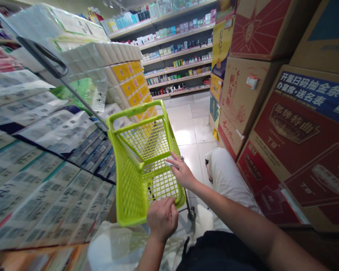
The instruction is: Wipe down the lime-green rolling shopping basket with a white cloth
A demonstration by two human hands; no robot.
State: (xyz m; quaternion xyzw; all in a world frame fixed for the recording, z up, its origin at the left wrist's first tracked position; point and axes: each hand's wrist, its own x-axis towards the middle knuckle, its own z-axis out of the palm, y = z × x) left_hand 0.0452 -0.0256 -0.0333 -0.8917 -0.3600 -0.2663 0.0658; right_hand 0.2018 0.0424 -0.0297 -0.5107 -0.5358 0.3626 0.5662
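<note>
A lime-green plastic shopping cart basket (130, 182) with lattice walls stands in front of me on a wheeled frame. Nothing lies inside it that I can make out. At its near rim my left hand (162, 218) is closed, the fingers curled over the edge and partly hidden. My right hand (182, 171) reaches across the right side of the basket, with its fingers stretched out and somewhat apart. A small whitish patch shows by those fingertips; whether it is an object or floor seen through the lattice, I cannot tell.
Stacked packs of tissue paper (101, 54) and yellow packs (130, 84) rise on the left. Red and brown cartons (293, 124) form a wall at right. Shelves (180, 52) of small boxes and bottles stand beyond the tiled aisle (185, 128). A grey metal rod (81, 99) slants in at left.
</note>
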